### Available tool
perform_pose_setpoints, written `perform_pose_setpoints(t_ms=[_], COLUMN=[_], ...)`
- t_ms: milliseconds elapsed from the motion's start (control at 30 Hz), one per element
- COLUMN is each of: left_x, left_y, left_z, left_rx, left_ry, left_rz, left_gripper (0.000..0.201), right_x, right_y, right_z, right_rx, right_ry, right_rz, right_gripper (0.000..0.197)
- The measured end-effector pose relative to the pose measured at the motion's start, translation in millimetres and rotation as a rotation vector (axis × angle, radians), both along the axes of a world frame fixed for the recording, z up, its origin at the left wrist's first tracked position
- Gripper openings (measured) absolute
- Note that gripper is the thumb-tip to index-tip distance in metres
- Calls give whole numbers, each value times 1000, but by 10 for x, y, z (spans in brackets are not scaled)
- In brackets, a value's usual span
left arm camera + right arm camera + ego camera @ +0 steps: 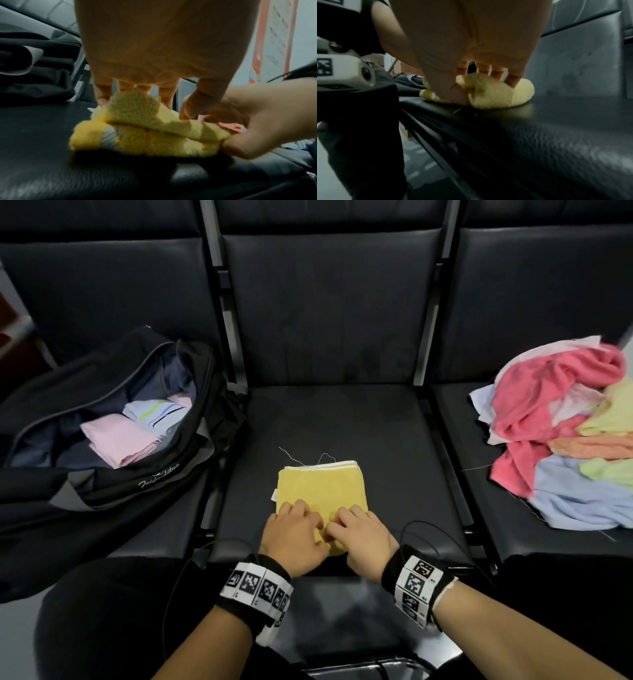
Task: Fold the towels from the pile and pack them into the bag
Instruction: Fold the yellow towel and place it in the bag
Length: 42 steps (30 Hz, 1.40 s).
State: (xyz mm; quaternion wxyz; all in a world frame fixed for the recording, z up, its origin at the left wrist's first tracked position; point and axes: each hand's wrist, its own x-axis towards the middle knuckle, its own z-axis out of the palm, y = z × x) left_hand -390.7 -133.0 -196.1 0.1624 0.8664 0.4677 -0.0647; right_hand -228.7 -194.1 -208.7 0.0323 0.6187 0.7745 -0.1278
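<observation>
Both hands – left hand [295,534], right hand [360,537] – pinched the folded yellow terry towel's [322,486] near edge, likely to fold it again

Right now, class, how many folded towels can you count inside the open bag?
2 show in the bag: a pink towel towards its near side and a white striped towel just behind it, touching. A pink edge behind that and the dark fabric may hide more.

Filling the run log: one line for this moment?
phase: folding | left hand + right hand: grip yellow towel near edge, middle seat | bag: open
</observation>
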Motion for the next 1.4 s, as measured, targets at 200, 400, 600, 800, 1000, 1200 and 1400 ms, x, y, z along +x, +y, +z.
perform_pose_setpoints(t_ms=[200,400,600,800,1000,1200,1400], left_x=[21,14,-128,-225,-224,-174,-118], left_y=[8,85,237,326,338,373,357], left_z=[-32,-83,-96,-78,-144,-251,-358], left_rx=[49,158,-6,-199,-341,-290,-201], left_ry=[107,-11,-247,-504,-775,-723,-613], left_rz=[-11,30,80,263,411,497,611], left_gripper=[50,36,30,24,13,40,30], right_x=[101,231,351,519,630,612,630], right_y=[126,92,8,153,214,278,325], right_z=[113,195,-39,-10,-79,-154,-255], right_rx=[-82,45,58,16,43,70,-30], right_ry=[449,662,261,768,881,751,666], right_rz=[-250,-324,-80,-475,-656,-761,-849], right_gripper=[31,36,42,11,24,32,38])
